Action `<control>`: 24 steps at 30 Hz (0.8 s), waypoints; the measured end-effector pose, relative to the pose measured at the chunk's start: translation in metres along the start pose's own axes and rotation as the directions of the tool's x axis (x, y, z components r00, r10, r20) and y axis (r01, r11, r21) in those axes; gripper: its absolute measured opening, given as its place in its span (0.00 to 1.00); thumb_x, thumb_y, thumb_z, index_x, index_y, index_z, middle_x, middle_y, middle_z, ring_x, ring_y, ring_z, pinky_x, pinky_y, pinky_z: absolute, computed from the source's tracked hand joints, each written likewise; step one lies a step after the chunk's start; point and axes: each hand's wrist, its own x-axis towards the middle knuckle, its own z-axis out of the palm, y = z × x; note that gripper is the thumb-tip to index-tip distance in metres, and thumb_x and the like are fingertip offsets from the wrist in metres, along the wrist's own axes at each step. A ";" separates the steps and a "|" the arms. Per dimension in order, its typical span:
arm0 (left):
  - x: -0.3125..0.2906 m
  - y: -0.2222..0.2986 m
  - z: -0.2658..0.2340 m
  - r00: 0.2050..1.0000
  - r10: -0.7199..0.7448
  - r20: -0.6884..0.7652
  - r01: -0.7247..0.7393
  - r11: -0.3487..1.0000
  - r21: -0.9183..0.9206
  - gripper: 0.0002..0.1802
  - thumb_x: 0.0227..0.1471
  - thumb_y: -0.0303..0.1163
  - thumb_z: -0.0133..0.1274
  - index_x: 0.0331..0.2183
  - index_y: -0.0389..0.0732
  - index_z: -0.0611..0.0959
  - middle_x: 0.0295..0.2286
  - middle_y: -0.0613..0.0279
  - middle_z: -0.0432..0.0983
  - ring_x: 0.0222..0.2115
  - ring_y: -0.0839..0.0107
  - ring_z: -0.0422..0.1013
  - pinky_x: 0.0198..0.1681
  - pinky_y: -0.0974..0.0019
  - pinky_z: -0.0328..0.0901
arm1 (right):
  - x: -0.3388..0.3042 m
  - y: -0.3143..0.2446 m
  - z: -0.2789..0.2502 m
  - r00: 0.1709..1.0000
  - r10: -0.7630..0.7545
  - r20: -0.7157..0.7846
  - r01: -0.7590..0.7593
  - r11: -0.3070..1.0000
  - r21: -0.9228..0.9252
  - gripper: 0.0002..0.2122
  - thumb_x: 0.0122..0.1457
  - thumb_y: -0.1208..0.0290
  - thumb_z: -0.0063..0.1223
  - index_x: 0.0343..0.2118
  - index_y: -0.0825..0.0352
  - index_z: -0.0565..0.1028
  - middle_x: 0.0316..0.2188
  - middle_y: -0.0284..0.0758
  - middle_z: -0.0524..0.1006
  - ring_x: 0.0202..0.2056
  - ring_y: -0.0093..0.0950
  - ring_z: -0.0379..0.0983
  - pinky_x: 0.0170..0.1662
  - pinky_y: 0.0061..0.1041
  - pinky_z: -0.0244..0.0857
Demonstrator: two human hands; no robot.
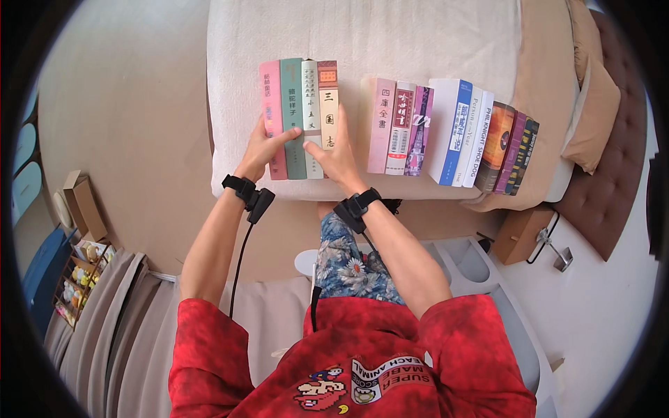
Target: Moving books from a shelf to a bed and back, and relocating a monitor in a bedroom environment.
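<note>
four books (310,115): likely heavy, stiff, middle pair could slip | left hand (259,150), right hand (339,159): fingers half-curled, clamping row, thumbs on spines | hold: outer covers

Cream bed (411,31), brown tufted headboard (608,164), wooden nightstand (517,240), beige floor (132,104)

A head-worn fisheye looks down from near overhead, facing the held books (293,108) and bed (411,38).
</note>
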 end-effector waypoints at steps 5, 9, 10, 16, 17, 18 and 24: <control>0.010 -0.005 0.005 1.000 0.013 0.005 -0.013 0.997 0.078 0.35 0.45 0.35 0.64 0.52 0.37 0.67 0.44 0.57 0.72 0.44 0.69 0.69 0.47 0.65 0.65 | 0.010 0.001 -0.009 0.993 0.119 0.015 -0.120 0.992 0.049 0.46 0.42 0.72 0.60 0.62 0.71 0.43 0.57 0.52 0.57 0.59 0.43 0.55 0.59 0.36 0.53; 0.013 -0.007 0.009 0.998 0.059 0.004 -0.059 0.996 0.061 0.34 0.44 0.35 0.64 0.50 0.38 0.68 0.42 0.58 0.73 0.42 0.71 0.70 0.45 0.66 0.67 | 0.013 -0.001 -0.006 0.990 0.135 -0.034 -0.139 0.975 -0.174 0.46 0.43 0.71 0.58 0.62 0.70 0.39 0.56 0.53 0.54 0.58 0.48 0.53 0.59 0.40 0.52; 0.014 -0.008 0.006 0.998 0.055 0.011 -0.055 0.996 0.072 0.34 0.44 0.34 0.64 0.50 0.38 0.68 0.42 0.58 0.73 0.42 0.71 0.70 0.45 0.66 0.67 | 0.010 -0.005 -0.004 0.990 0.134 -0.044 -0.140 0.976 -0.169 0.46 0.43 0.71 0.58 0.62 0.70 0.39 0.56 0.53 0.54 0.58 0.48 0.53 0.59 0.40 0.52; 0.013 -0.008 0.007 0.999 0.044 0.014 -0.045 0.996 0.075 0.36 0.44 0.34 0.65 0.52 0.39 0.66 0.44 0.58 0.72 0.44 0.70 0.69 0.46 0.65 0.66 | 0.004 -0.017 -0.012 0.949 0.298 -0.107 -0.317 0.904 -0.286 0.49 0.41 0.63 0.60 0.61 0.75 0.40 0.56 0.57 0.54 0.57 0.49 0.54 0.59 0.40 0.53; 0.011 -0.009 0.008 0.998 0.055 0.029 -0.057 0.995 0.087 0.36 0.44 0.34 0.65 0.52 0.39 0.66 0.44 0.58 0.72 0.44 0.70 0.69 0.46 0.65 0.66 | 0.001 -0.016 -0.016 0.944 0.315 -0.095 -0.329 0.897 -0.296 0.49 0.41 0.61 0.60 0.60 0.77 0.41 0.56 0.58 0.54 0.57 0.50 0.55 0.59 0.40 0.52; 0.009 -0.010 0.008 0.998 0.066 0.014 -0.067 0.992 0.105 0.40 0.44 0.35 0.65 0.55 0.39 0.62 0.45 0.56 0.71 0.45 0.70 0.69 0.46 0.65 0.66 | -0.004 -0.010 -0.019 0.945 0.305 -0.118 -0.326 0.901 -0.285 0.49 0.41 0.61 0.60 0.60 0.77 0.41 0.56 0.58 0.54 0.57 0.50 0.55 0.59 0.40 0.52; -0.041 -0.021 0.008 0.950 -0.223 -0.219 0.280 0.918 0.280 0.63 0.40 0.45 0.66 0.63 0.48 0.39 0.57 0.41 0.54 0.52 0.55 0.62 0.48 0.56 0.64 | -0.049 0.000 -0.048 0.948 0.318 -0.018 -0.317 0.936 -0.154 0.46 0.42 0.63 0.60 0.57 0.81 0.43 0.55 0.60 0.56 0.58 0.52 0.53 0.61 0.39 0.49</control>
